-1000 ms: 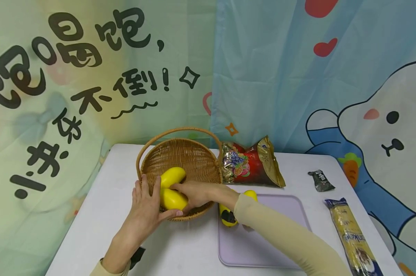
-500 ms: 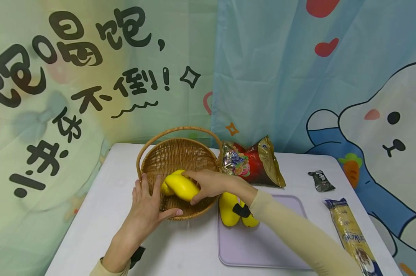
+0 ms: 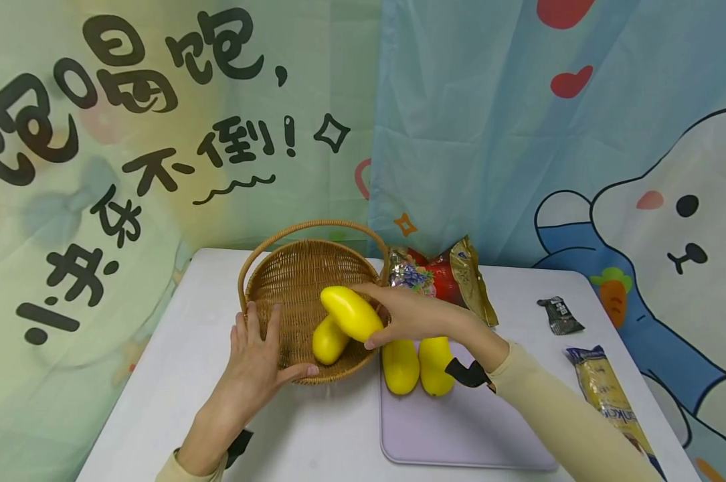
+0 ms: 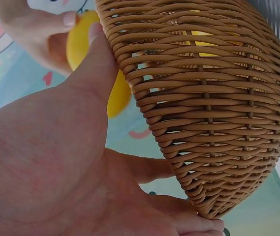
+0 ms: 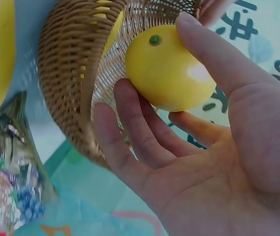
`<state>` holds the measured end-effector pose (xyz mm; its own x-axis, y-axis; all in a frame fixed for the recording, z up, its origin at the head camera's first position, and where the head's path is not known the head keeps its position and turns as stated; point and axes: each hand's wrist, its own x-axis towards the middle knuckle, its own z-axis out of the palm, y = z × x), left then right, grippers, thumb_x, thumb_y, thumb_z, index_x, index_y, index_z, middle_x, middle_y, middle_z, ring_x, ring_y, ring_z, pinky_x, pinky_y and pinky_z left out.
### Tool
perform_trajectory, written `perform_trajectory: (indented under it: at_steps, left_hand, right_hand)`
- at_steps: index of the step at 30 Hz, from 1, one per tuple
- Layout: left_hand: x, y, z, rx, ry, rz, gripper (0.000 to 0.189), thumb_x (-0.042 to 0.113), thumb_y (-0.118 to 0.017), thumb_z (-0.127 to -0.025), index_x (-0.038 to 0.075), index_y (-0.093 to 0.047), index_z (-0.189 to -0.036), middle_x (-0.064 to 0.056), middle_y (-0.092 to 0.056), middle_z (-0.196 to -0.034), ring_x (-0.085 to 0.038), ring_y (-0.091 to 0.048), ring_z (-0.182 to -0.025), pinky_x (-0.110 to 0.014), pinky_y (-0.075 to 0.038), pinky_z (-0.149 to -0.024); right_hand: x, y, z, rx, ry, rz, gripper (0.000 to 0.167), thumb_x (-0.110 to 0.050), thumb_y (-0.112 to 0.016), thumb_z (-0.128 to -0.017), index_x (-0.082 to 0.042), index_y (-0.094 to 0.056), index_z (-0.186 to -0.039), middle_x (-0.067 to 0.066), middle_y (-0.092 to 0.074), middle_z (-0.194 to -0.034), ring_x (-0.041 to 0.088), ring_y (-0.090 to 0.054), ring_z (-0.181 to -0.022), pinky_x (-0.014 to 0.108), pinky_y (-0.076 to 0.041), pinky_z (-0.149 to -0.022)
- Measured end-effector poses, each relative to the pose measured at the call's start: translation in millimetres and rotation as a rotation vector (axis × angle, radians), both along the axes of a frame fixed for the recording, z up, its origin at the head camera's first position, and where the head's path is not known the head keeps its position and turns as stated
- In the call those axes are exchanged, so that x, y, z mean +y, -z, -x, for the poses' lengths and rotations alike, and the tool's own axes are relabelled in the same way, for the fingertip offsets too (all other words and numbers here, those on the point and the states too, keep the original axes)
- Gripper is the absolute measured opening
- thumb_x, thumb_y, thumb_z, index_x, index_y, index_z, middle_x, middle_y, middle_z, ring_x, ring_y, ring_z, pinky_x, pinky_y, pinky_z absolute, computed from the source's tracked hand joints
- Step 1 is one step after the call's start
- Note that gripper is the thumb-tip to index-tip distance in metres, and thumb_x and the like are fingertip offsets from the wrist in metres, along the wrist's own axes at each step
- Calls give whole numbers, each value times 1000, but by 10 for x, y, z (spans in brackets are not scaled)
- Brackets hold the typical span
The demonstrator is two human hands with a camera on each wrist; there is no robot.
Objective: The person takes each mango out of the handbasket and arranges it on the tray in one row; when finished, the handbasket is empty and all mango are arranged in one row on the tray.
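Observation:
My right hand (image 3: 415, 311) holds a yellow mango (image 3: 347, 311) over the right part of the wicker basket (image 3: 302, 271). In the right wrist view, thumb and fingertips pinch this mango (image 5: 167, 71), whose green stem spot shows. Another mango (image 3: 328, 343) lies inside the basket, partly covered by the held one. With spread, mostly straight fingers, my left hand (image 3: 255, 355) rests against the basket's left front rim. The left wrist view has that thumb along the woven rim (image 4: 144, 110), the other fingers partly behind it. Two mangoes (image 3: 401, 369) lie side by side on the lilac tray (image 3: 459, 442).
A red and gold snack bag (image 3: 453, 278) lies right of the basket, behind the tray. Farther right are a small dark wrapped packet (image 3: 560, 316) and a long gold packet (image 3: 609, 395), partly behind the right sleeve. A printed curtain (image 3: 447, 134) hangs behind the white table (image 3: 302, 435).
My right hand has taken hold of a mango in the basket and lifted it up and to the right. The other mango there now sits farther right. My left hand has stayed put.

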<state>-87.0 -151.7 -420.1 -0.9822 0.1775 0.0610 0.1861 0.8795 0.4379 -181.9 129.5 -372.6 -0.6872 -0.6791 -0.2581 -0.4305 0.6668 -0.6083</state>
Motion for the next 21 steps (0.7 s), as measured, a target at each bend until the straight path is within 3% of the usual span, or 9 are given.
perform_trajectory:
  at_steps: [5,10,14,17,21]
  left_hand:
    - [1,11,0,-14,0,-7,116,60,-77,-79,-3,-22,-158,-48,-4,-157,-72,-4,-141,-76,-15,-114]
    - [-1,23,2,-12,4,-10,117,61,-77,-78,-3,-21,-159,-48,-4,-157,-72,-5,-142,-76,-15,-114]
    - [-3,14,4,7,9,-5,116,60,-77,-78,-4,-23,-158,-49,-6,-156,-72,-6,-141,-75,-16,-114]
    - [-7,13,7,12,9,-6,116,60,-78,-77,-4,-24,-157,-48,-6,-157,-73,-6,-141,-75,-16,-115]
    - [-8,16,10,5,6,-7,116,60,-77,-77,-4,-24,-158,-48,-5,-157,-72,-6,-141,-75,-15,-115]
  right_hand:
    - [215,-112,-109,21,55,-22,94,-47,-82,-84,-29,-29,-159,-4,-57,-142,15,-61,-105,33,-53,-88]
    - [478,-181,-241,6,129,10,96,-45,-83,-83,-25,-29,-160,1,-62,-134,20,-63,-107,37,-56,-89]
    - [695,-180,-337,10,204,30,97,-47,-82,-82,-21,-30,-159,1,-63,-134,18,-63,-113,39,-56,-93]
    - [840,-163,-388,47,252,25,97,-48,-83,-81,-16,-32,-158,0,-67,-122,17,-63,-106,36,-56,-88]
    - [1023,-113,-444,80,306,16,98,-45,-84,-81,-11,-33,-156,4,-68,-118,18,-63,-102,33,-57,-84]
